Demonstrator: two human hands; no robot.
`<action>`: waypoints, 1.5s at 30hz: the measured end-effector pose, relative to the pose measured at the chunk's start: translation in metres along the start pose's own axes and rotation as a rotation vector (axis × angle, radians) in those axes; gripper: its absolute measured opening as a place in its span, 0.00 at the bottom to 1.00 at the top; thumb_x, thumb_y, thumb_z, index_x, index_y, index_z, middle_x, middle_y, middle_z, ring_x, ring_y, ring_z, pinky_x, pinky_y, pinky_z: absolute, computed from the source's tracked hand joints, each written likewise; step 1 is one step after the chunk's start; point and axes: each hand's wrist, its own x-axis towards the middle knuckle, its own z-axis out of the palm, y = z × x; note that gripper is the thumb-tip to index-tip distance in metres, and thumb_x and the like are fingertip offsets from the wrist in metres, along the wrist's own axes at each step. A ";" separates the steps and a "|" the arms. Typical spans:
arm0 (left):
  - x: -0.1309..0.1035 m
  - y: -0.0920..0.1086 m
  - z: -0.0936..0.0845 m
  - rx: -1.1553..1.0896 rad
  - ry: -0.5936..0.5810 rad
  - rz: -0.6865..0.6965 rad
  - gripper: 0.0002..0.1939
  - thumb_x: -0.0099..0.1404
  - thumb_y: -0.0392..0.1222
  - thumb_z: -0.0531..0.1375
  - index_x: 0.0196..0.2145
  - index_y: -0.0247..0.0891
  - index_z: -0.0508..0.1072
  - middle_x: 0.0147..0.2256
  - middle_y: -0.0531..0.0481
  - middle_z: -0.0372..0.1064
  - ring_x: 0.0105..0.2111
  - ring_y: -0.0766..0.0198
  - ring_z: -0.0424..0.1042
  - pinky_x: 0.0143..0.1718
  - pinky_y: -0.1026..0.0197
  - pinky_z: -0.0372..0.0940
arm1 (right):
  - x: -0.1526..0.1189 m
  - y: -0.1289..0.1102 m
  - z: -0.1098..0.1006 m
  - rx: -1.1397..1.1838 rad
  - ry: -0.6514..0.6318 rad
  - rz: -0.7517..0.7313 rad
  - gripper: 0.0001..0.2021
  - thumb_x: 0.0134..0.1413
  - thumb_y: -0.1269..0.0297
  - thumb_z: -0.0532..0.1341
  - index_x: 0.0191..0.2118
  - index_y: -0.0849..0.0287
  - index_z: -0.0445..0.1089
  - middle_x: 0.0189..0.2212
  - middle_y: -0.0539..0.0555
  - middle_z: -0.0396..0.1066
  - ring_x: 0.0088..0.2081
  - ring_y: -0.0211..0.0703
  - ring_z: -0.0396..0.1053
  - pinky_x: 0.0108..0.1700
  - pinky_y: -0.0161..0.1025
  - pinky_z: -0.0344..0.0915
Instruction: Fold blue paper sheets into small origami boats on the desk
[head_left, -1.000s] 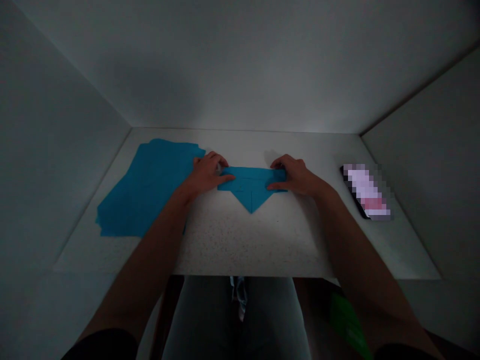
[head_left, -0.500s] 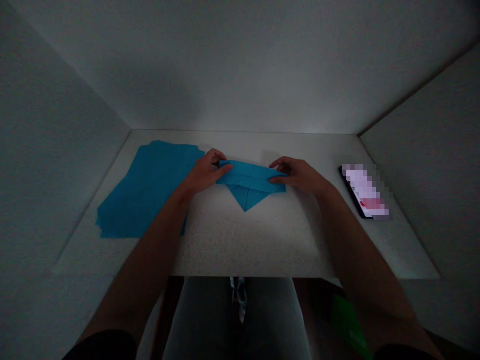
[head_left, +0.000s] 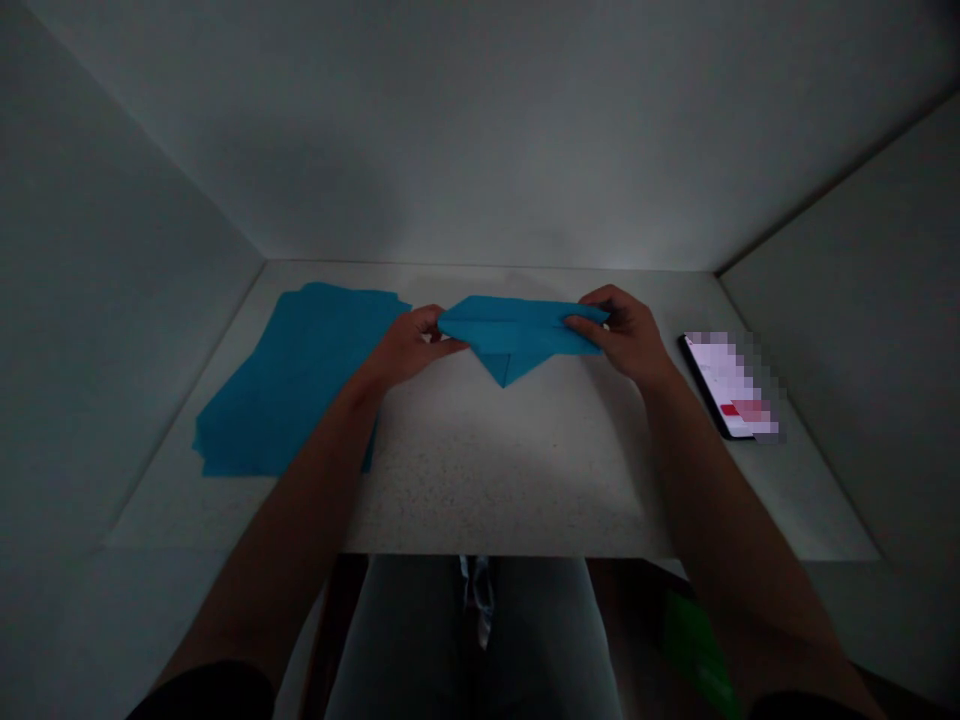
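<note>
A folded sheet of blue paper point(head_left: 506, 325) spans the gap between my two hands, a wide band with a triangular point hanging toward me. My left hand point(head_left: 412, 345) pinches its left end between thumb and fingers. At the other end, my right hand point(head_left: 622, 330) grips the paper with the thumb on the near face and the fingers behind. Part of the paper's right edge is hidden by those fingers. Beside my left forearm lies a stack of blue paper sheets point(head_left: 300, 370), partly covered by that arm.
A phone point(head_left: 724, 385) with a lit, partly pixelated screen lies at the right of the white speckled table point(head_left: 480, 480). Walls point(head_left: 480, 130) close in the back and both sides. Below the front edge are my legs and a green object point(head_left: 694, 640).
The folded paper has moved up and slightly right, and its band looks wider, with the upper part opened out. My right hand has shifted right along with its end.
</note>
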 end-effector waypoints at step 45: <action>-0.011 0.028 0.037 -0.453 -0.255 -0.109 0.37 0.73 0.70 0.61 0.67 0.41 0.69 0.52 0.37 0.82 0.52 0.47 0.81 0.53 0.47 0.74 | -0.012 -0.031 0.033 0.143 0.176 -0.229 0.23 0.58 0.37 0.73 0.51 0.44 0.75 0.60 0.58 0.70 0.65 0.63 0.69 0.55 0.58 0.81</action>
